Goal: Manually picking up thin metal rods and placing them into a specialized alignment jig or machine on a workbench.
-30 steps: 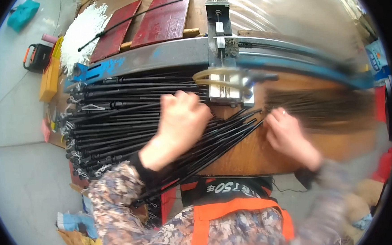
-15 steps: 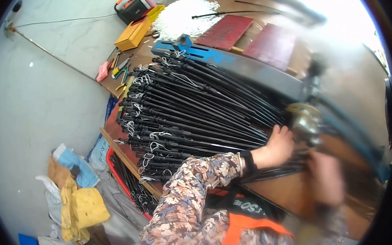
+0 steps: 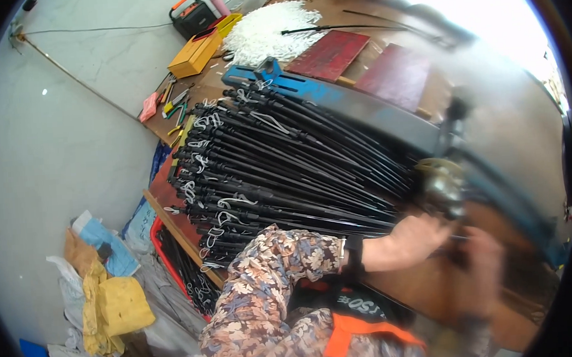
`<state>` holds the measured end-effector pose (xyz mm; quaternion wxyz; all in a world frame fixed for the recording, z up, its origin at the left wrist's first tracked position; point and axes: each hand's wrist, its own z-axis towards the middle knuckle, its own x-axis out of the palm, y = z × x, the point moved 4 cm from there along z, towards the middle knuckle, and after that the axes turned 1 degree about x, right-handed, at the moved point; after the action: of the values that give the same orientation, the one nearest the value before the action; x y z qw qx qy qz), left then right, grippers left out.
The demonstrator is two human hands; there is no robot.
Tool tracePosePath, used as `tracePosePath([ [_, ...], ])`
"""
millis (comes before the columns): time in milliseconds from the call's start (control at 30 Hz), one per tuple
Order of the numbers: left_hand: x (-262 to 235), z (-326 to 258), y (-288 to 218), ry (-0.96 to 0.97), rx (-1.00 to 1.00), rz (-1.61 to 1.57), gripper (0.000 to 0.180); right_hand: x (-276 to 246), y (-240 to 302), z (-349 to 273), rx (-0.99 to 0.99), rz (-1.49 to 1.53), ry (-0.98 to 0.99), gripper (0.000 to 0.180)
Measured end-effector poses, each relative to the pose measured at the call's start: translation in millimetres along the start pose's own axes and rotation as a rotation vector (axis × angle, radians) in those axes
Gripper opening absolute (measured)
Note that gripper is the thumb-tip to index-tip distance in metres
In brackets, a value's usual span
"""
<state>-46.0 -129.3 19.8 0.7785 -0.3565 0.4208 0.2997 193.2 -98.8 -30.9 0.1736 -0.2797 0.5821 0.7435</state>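
Note:
Many slim black rods point(image 3: 285, 159), with white string loops at their thicker left ends, lie fanned out across the table and converge toward my hands. My left hand point(image 3: 411, 241) is at their narrow right end, its fingers bent together around the end of a thin rod point(image 3: 460, 237). Just to the right, my right hand point(image 3: 484, 264) is smeared by motion and close to the same rod; what its fingers hold cannot be made out. Beyond both hands stands a round, shiny brass-coloured metal part point(image 3: 442, 185), near the blue-grey metal beam point(image 3: 373, 111).
Two dark red boards point(image 3: 328, 55) and a white heap of small pieces point(image 3: 270, 29) lie at the back. A yellow box point(image 3: 195, 53), hand tools point(image 3: 175, 107) and a black-and-orange case point(image 3: 192, 16) are at the far left. A red crate point(image 3: 173, 257) holds more rods beside piled cloths point(image 3: 126, 303).
My left hand has moved right, off the rods toward my right hand, and its fingers have drawn together. The right hand stays in about the same area, blurred in both frames.

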Motion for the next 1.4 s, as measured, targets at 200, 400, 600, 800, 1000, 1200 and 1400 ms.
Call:
tracePosePath([
  [200,-11,28,-25,0.370,0.112,0.074,0.042,-36,41,-1,-0.129,-0.097,0.092,0.029],
  [400,-49,83,-46,0.251,0.503,0.276,0.040,-66,49,-7,-0.654,-0.265,-0.288,0.057],
  [600,-93,142,0,0.145,0.615,0.345,0.044,-106,-5,-13,-0.089,-0.294,-0.659,0.056],
  [800,-126,132,1,0.166,0.628,0.335,0.056,-124,-33,-13,0.034,-0.595,-0.641,0.036],
  [1000,-140,116,10,0.255,0.637,0.259,0.056,-69,140,36,-0.568,-0.278,-0.783,0.035],
  [1200,-150,87,21,0.157,0.704,0.306,0.054,-23,143,29,-0.402,-0.442,-0.591,0.048],
  [1400,-180,74,61,0.023,0.555,0.416,0.054,-29,138,28,-0.550,-0.320,-0.467,0.044],
])
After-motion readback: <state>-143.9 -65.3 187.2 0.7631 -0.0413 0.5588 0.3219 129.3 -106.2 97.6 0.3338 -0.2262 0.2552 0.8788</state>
